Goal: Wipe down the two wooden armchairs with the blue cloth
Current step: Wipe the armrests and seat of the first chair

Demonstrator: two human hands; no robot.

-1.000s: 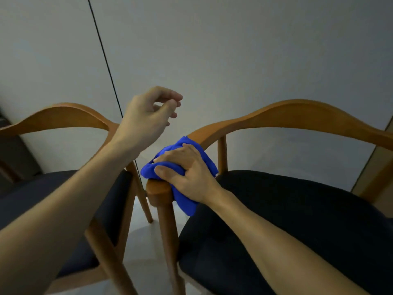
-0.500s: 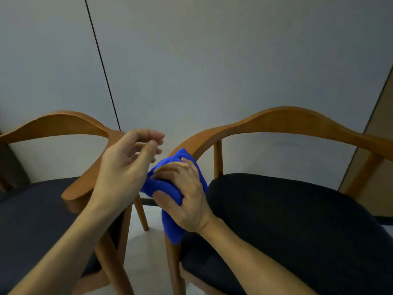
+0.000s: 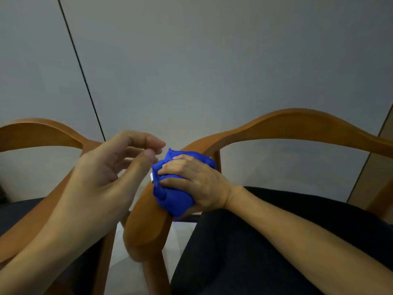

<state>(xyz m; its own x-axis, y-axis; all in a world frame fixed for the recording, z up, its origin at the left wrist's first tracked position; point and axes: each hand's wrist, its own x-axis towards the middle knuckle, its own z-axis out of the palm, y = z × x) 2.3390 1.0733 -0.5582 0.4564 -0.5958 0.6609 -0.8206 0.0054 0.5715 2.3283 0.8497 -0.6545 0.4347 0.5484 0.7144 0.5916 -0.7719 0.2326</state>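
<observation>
Two wooden armchairs with dark seats stand side by side against the wall. My right hand [image 3: 197,182] grips the bunched blue cloth [image 3: 172,199] and presses it onto the left armrest of the right armchair [image 3: 297,122], a little back from the rounded armrest end. My left hand [image 3: 110,167] hovers just left of the cloth, above the left armchair [image 3: 38,133], fingers loosely curled and apart, holding nothing. The cloth hides the stretch of armrest under it.
A grey wall [image 3: 212,60] with a thin dark vertical seam rises right behind both chairs. A narrow gap of pale floor [image 3: 121,248] separates the chairs. A brown panel edge [image 3: 382,141] shows at far right.
The cloth and my right hand have slid back up the armrest, uncovering its front end. My left hand came down from above to beside the cloth. The view moved closer.
</observation>
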